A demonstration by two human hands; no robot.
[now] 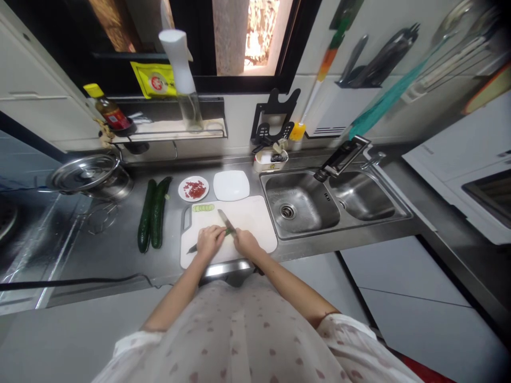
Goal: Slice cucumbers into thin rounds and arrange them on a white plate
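Note:
My right hand [246, 243] is closed round the handle of a knife [225, 218], its blade pointing up and left over the white cutting board [259, 218]. With bent fingers, my left hand [210, 240] presses a cucumber [192, 248] onto the board. Much of that cucumber is hidden under the hand; its dark tip shows to the left and a green bit beside the blade. A row of cucumber slices [203, 208] lies near the board's upper left corner. Behind the board are a small plate [181, 190] with chopped red pieces and a white square plate [231, 185].
Two whole cucumbers [147, 218] lie left of the board. A lidded steel pot [114, 183] and a wire rack [101, 217] stand farther left. To the right is a double sink [303, 205] with a black faucet [339, 158]. A wall shelf [159, 133] holds bottles.

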